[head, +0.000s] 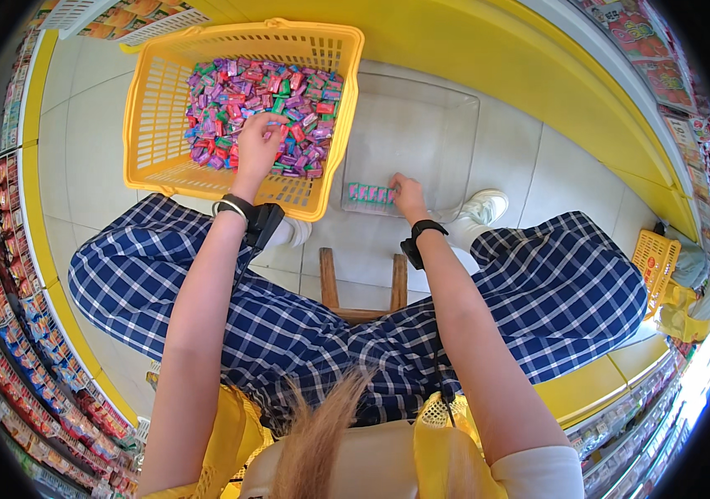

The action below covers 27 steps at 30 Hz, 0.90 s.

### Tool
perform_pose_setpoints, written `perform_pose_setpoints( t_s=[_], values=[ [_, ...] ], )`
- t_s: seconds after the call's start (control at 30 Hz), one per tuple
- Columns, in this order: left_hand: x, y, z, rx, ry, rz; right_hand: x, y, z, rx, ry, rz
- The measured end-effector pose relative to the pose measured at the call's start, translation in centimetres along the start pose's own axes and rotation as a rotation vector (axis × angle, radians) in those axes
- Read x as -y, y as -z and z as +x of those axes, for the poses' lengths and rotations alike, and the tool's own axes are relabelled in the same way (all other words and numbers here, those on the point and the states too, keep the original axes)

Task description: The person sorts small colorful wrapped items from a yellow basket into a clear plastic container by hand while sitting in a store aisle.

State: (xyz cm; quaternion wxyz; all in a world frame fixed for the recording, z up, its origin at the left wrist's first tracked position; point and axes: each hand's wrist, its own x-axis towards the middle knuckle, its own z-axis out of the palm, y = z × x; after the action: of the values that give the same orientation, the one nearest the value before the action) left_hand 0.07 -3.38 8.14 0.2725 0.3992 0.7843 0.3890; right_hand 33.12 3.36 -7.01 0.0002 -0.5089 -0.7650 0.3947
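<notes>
A yellow plastic shopping basket [161, 181] holds a heap of small wrapped candies [295, 134] in purple, red, green and blue. My left hand [259, 143] is over this heap with its fingers curled; whether a candy is between them is hidden. To the right lies a clear plastic bin [408, 118] on the floor. Along its near side stands a short row of pink-and-green wrapped candies [370, 193]. The fingers of my right hand [409, 194] are bent at the right end of that row and touch it. Their grip is too small to make out.
Wooden legs of a stool [328, 277] stand between my feet. A yellow shelf base [454, 37] curves behind the bin. Stocked snack shelves [15, 231] line the left side. Another yellow basket [655, 265] is at the far right. A white basket [155, 28] stands at upper left.
</notes>
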Motion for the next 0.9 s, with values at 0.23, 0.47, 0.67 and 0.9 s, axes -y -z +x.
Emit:
perform_pose_setpoints(
  t_s=[0.23, 0.47, 0.67, 0.9],
  values=[
    [0.0, 0.6, 0.2, -0.041, -0.016, 0.059, 0.8, 0.2, -0.2, -0.030, 0.082, -0.039],
    [0.3, 2.5, 2.0, -0.123, 0.040, 0.238, 3.6, 2.1, -0.8, 0.127, -0.012, -0.083],
    [2.5, 0.4, 3.5, 0.371, -0.031, 0.630, 4.6, 3.5, -1.0, 0.061, 0.028, -0.055],
    [5.9, -3.1, 4.9, 1.030, 0.056, 0.975, 4.4, 4.1, -1.3, 0.070, 0.001, -0.014]
  ],
)
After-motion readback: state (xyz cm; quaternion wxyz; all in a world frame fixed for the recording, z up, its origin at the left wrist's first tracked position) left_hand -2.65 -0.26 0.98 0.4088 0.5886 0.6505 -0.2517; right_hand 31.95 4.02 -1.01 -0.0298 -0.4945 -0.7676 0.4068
